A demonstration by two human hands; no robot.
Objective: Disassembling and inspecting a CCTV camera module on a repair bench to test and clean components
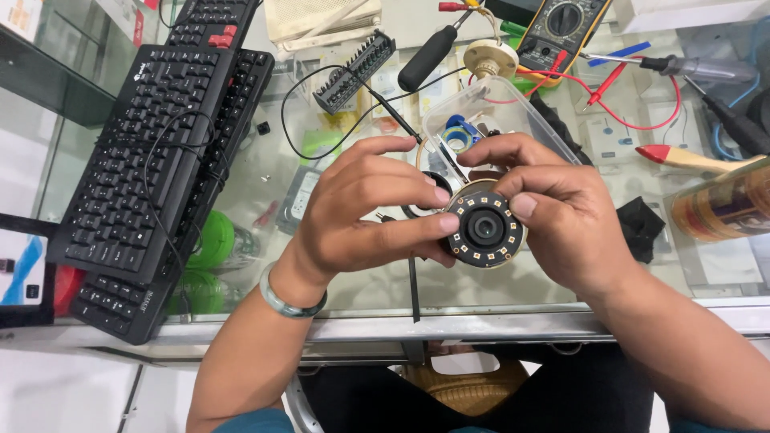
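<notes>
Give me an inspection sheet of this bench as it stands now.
Surface: glass table, items stored beneath.
Job's things: round camera module, lens centred, LED ring around it.
Clutter: bit holder, screwdriver, clear plastic box, multimeter.
Grippers: left hand and right hand both grip the module.
Cables: red probe leads; black wire.
Surroundings: two stacked black keyboards.

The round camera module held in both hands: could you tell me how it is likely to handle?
The round camera module looks rigid and probably light, since fingertips of the left hand and right hand alone support it. Its exposed lens and ring of small LEDs suggest fragility. Set on edge, it might roll.
</notes>
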